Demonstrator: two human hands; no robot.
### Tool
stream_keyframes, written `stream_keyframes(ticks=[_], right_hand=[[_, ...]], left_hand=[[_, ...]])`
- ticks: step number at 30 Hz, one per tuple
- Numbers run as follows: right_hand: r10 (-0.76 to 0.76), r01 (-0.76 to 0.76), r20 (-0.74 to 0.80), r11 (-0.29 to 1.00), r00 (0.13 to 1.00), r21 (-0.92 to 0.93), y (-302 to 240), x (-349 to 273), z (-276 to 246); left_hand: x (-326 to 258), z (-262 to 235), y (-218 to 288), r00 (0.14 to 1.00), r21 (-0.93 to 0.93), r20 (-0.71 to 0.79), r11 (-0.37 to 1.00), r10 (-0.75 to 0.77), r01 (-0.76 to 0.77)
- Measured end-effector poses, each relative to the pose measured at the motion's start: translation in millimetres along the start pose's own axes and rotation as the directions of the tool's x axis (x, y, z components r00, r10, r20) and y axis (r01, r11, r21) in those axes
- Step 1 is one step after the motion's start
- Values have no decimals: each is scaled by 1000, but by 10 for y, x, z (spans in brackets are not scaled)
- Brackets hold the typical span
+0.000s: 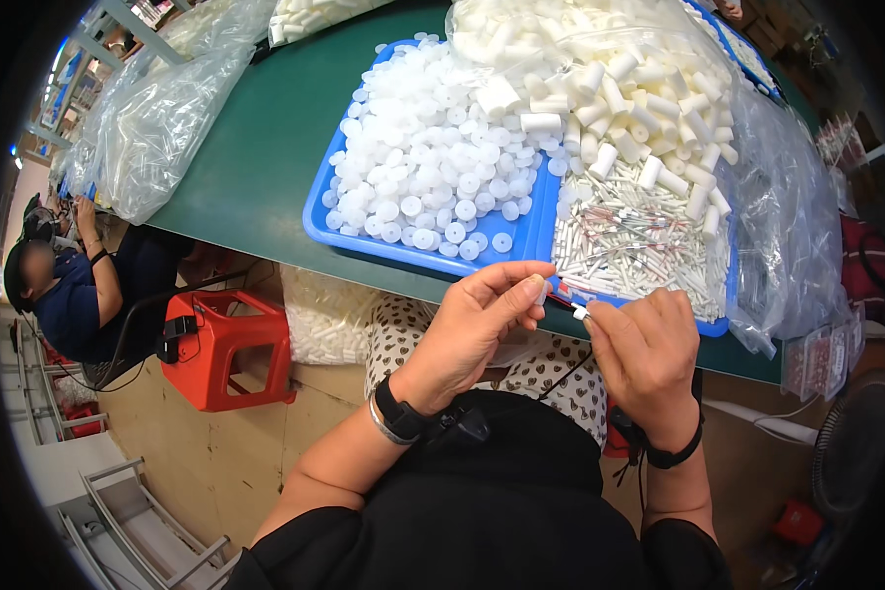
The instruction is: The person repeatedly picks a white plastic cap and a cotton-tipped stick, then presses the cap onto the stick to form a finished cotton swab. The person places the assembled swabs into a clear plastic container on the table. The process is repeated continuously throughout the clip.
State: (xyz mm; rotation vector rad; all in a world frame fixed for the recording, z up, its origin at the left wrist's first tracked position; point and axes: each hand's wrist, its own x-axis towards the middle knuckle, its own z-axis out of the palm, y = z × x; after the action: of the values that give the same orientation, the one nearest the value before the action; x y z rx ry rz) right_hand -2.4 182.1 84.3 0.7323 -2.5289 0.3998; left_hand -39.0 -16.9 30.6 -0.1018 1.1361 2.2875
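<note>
My left hand (482,324) is closed in a pinch at the near edge of a blue tray (364,246). Between its thumb and fingers is one end of a thin stick with a red and dark part (561,298). My right hand (649,344) pinches a small white piece (580,312) at the other end of that stick. Just beyond my hands, the tray holds translucent white discs (423,187) on the left. Its right side has thin white sticks (649,241) in front and cream foam cylinders (649,108) behind, partly in a clear bag.
The tray rests on a green table (265,138) near its edge. Clear plastic bags (167,118) lie at the left, another (782,216) at the right. A red stool (226,344) and a seated person (79,285) are at the left. A fan (855,442) stands at the right.
</note>
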Motion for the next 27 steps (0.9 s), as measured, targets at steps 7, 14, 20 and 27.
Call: stream_keyframes(ticks=[7,14,20,27], right_hand=[[12,-11,-25,998,1000,62,-54,10,86],[533,-510,174,585,828,631,-165,-171,350],[536,-494,115,646,836,582,-161,-237,457],[550,-593,318,443,772,672,-128,-221,365]], left_hand=[[-6,47,-76,997,-106,49,993,-52,57],[-1,86,-313,993,-313,93,945,-66,92],[23,92,-379,994,-304,97,950,-51,78],[23,92,-290,997,-189,40,980,-58,65]])
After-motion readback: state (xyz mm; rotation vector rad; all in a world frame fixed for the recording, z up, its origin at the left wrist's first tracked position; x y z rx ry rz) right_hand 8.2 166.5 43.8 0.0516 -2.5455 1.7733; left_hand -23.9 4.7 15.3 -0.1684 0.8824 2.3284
